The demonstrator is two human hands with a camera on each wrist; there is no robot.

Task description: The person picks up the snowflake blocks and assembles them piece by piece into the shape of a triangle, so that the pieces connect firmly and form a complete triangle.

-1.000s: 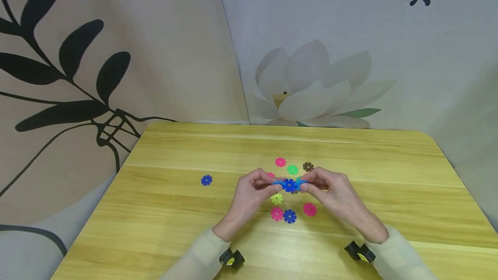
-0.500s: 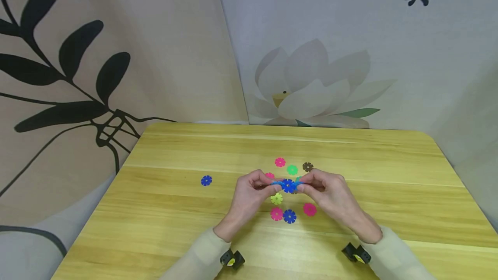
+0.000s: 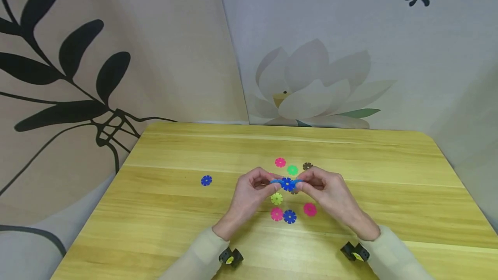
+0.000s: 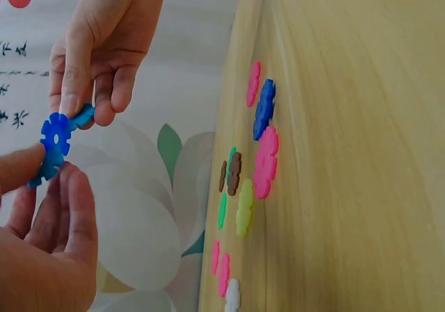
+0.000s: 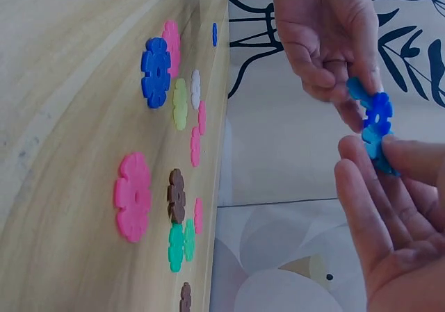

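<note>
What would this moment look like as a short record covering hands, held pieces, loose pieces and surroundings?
Left hand: pinches a light blue disc
Right hand: pinches a second light blue disc
Middle piece: dark blue disc between those two, held above the wooden table
Loose, nearest the person: left pink disc, blue disc, right pink disc
Loose, off to the left: lone blue disc
Seen only in wrist views: white disc
Backdrop: pale flower print, dark leaf print
</note>
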